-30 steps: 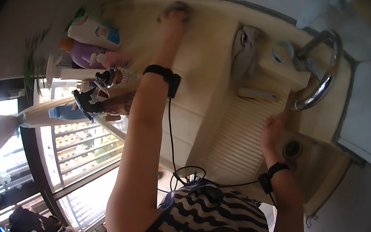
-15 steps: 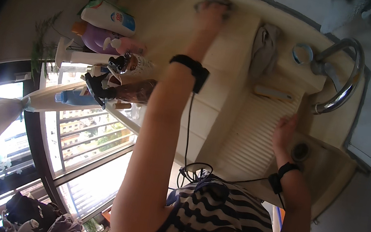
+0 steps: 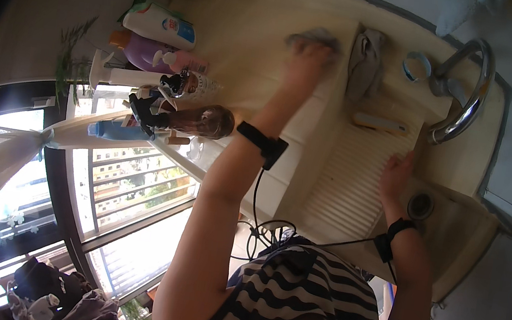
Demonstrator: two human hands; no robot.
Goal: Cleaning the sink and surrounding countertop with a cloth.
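Observation:
On the far part of the cream-coloured counter point(image 3: 223, 21), my left hand point(image 3: 308, 66) presses down on a bunched grey cloth point(image 3: 316, 36). The fingers lie over it and are slightly blurred. My right hand point(image 3: 394, 174) is at the right edge of the ribbed washboard point(image 3: 348, 179), beside the sink basin point(image 3: 452, 210). Its fingers look curled over that edge, and their undersides are hidden. Beyond the washboard a second greyish cloth point(image 3: 365, 67) lies crumpled, and a flat, pale-handled brush point(image 3: 379, 123) rests at the washboard's top end.
A curved chrome faucet point(image 3: 472, 112) rises at the right, beside a clear round ring point(image 3: 417, 67). Along the left stand several bottles, including a white one point(image 3: 160, 23), a purple one point(image 3: 143, 52) and a brown spray bottle point(image 3: 206, 120). A black cable point(image 3: 266, 230) hangs before my body.
My left hand has slid the grey cloth toward me and slightly right across the counter. The right hand stays at the washboard's edge. The view has shifted a little.

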